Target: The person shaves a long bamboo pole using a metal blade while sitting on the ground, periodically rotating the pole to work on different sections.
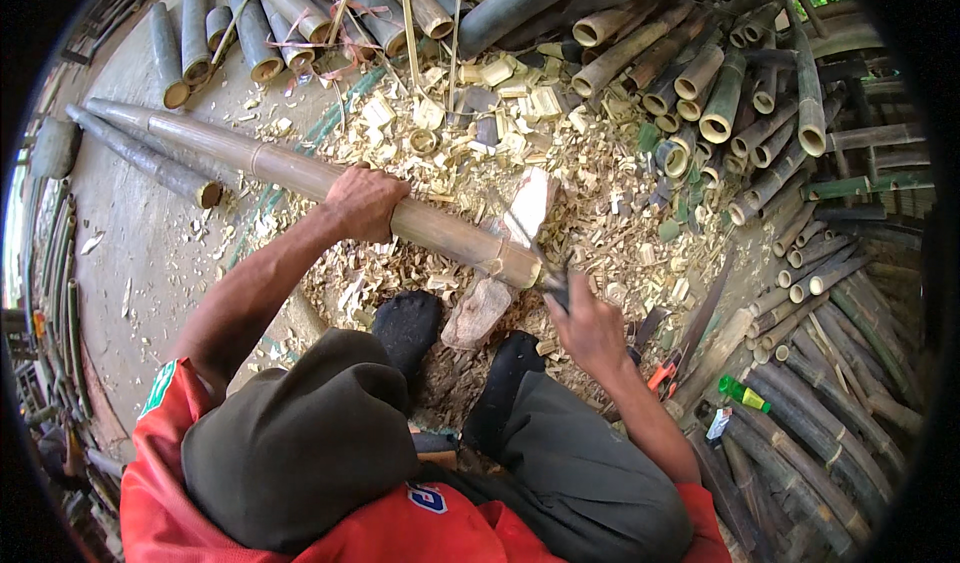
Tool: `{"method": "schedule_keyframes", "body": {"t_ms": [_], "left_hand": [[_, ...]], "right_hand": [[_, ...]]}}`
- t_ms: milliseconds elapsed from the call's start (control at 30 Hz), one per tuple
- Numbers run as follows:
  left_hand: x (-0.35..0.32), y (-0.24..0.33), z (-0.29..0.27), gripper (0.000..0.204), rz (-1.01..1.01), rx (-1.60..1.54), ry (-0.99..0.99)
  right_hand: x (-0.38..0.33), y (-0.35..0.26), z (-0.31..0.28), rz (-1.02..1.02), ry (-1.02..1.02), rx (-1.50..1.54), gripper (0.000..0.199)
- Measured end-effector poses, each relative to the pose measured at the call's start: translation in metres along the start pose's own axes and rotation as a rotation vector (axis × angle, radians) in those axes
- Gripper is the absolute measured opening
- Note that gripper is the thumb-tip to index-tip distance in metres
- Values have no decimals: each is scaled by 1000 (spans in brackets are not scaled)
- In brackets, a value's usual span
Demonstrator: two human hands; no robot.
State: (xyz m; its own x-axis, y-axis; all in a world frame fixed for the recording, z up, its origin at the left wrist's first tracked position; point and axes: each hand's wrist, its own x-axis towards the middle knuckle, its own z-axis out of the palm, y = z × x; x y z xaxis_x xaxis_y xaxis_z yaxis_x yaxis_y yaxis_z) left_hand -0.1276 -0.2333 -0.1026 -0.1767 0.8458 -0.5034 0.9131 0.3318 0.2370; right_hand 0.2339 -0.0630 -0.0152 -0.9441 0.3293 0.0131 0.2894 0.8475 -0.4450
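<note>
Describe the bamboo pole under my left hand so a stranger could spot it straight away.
Find the broad patch of pale chips on the floor. A long, brownish bamboo pole slants across it from the upper left, its near cut end close to your right hand. Unlike the shorter, greyer pole beside its far end, it has your left hand gripping it.

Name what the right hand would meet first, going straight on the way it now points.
Probably the right-hand end of the bamboo pole, up and left of the right hand, its gripped tool leading; the depth between them is unclear.
</note>
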Motion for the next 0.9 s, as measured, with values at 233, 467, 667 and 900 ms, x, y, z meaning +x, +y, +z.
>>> {"method": "schedule_keyframes", "body": {"t_ms": [233,467,667,900], "left_hand": [[-9,-2,0,33,53,60,131],[1,5,-1,29,81,36,106],[-19,-3,21,41,43,91,311],[-8,-1,34,39,88,110,421]], "right_hand": [[29,-44,-39,179,-171,-43,42],[-7,27,7,398,-469,-175,49],[16,-33,-40,58,-76,8,46],[5,12,-6,322,-495,-200,41]]}}
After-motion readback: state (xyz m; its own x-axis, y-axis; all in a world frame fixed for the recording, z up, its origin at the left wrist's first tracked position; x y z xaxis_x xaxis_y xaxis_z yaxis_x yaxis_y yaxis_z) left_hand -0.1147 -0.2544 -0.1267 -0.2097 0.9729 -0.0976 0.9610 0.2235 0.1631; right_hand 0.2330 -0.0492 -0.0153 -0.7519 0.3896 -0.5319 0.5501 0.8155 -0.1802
